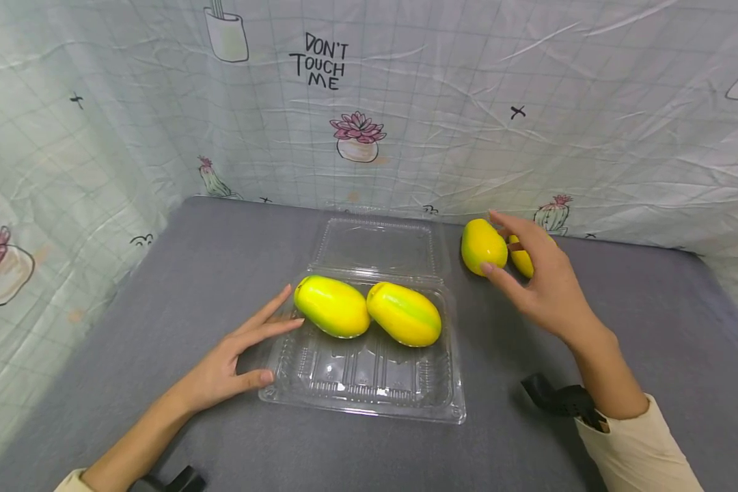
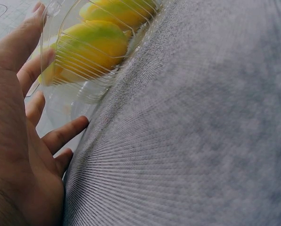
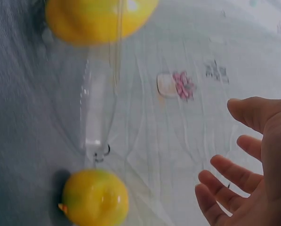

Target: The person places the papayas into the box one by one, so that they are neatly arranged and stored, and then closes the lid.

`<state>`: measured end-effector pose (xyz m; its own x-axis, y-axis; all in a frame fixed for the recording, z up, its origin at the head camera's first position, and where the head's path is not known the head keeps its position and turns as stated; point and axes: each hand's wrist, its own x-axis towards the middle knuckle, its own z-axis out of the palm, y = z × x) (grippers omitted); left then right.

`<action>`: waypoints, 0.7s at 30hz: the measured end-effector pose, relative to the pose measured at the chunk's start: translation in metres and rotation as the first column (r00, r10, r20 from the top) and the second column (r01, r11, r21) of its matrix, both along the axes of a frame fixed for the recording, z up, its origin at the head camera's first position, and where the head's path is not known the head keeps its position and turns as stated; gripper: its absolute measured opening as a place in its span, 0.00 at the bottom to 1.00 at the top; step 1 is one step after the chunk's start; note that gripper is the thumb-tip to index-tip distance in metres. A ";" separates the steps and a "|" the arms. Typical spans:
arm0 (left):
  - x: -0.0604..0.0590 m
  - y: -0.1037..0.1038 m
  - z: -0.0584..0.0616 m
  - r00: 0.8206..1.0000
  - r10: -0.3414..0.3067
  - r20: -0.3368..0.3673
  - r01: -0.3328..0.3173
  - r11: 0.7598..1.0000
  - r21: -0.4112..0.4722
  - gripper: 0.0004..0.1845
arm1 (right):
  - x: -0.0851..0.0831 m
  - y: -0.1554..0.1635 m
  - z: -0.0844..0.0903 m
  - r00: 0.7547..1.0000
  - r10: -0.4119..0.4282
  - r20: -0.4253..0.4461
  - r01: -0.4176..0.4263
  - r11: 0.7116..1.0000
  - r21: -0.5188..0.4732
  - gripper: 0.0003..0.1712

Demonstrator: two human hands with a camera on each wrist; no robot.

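Two yellow-green mangoes lie side by side in the back half of a clear plastic clamshell container, a left mango (image 1: 332,306) and a right mango (image 1: 404,314). The container's tray (image 1: 363,410) faces up, its lid (image 1: 378,246) folded back. My left hand (image 1: 227,365) spreads its fingers along the tray's left edge, with the thumb at the front left corner. Over on the right, my right hand (image 1: 544,283) hovers with fingers apart above a third mango (image 1: 483,247). Another mango (image 1: 521,260) is partly hidden behind that hand. The right wrist view shows the right palm (image 3: 267,188) bare.
A grey cloth (image 1: 221,239) covers the table. Behind it hangs a white printed curtain (image 1: 436,137), close to the lid and the loose mangoes. Black wrist straps (image 1: 562,400) show below the hands.
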<state>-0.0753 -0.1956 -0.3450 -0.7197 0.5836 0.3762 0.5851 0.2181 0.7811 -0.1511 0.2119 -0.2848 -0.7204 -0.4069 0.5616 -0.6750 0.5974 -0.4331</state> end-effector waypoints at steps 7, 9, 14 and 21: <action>0.000 0.000 0.000 1.000 -0.004 0.004 0.004 1.000 0.007 0.30 | -0.009 0.022 -0.003 0.985 -0.152 0.079 0.154 0.988 -0.029 0.37; -0.001 0.000 0.000 1.000 -0.005 0.002 0.005 1.000 0.010 0.30 | -0.012 0.028 -0.005 0.979 -0.177 0.103 0.182 0.982 -0.041 0.36; -0.001 0.000 0.000 1.000 -0.007 -0.007 0.007 1.000 0.005 0.30 | -0.017 0.041 -0.010 0.959 -0.234 0.160 0.246 0.968 -0.056 0.34; -0.001 0.000 0.000 1.000 -0.005 -0.014 0.005 1.000 0.004 0.29 | -0.025 0.054 -0.016 0.928 -0.301 0.221 0.322 0.945 -0.064 0.33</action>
<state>-0.0762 -0.1952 -0.3454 -0.7114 0.5856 0.3885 0.5970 0.2120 0.7737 -0.1763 0.2663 -0.3006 -0.9055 -0.0944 0.4136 -0.3521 0.7112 -0.6085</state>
